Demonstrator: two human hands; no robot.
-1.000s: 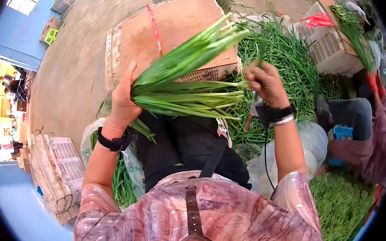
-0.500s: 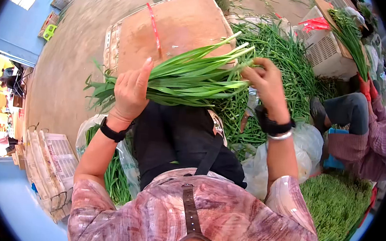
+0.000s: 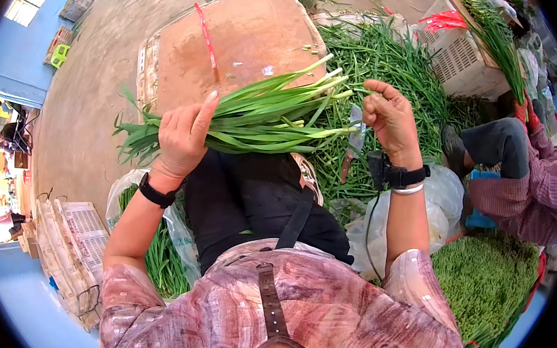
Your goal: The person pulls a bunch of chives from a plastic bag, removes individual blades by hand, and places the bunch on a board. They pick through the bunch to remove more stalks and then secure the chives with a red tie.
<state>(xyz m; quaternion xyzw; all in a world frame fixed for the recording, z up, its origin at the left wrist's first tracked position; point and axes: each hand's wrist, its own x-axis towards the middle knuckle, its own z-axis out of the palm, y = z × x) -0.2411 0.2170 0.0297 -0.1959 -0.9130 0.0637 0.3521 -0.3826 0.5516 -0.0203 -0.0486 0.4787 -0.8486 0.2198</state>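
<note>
My left hand (image 3: 184, 130) is wrapped round a bunch of long flat green leaves with pale stem ends, which look like garlic chives (image 3: 263, 117). The bunch lies sideways above my lap, its pale ends pointing right. Just beyond those ends is my right hand (image 3: 390, 121), its fingers curled in a pinch. A thin green strand shows at its fingertips, too small to make out clearly. Below and left of that hand, a knife (image 3: 356, 131) with a wooden handle rests on a heap of loose green leaves (image 3: 392, 65).
Before me stands a board-topped crate (image 3: 250, 34) with a red tie (image 3: 205, 37) across it. Bags of greens (image 3: 161, 256) sit beside my legs. At right, a seated co-worker's red-gloved hand (image 3: 533, 115) is by another bunch (image 3: 501, 44). Stacked crates (image 3: 73, 243) stand at left.
My right hand has drawn back slightly right from the stem ends, where its fingers were touching them. The knife now shows more fully. The view has shifted a little.
</note>
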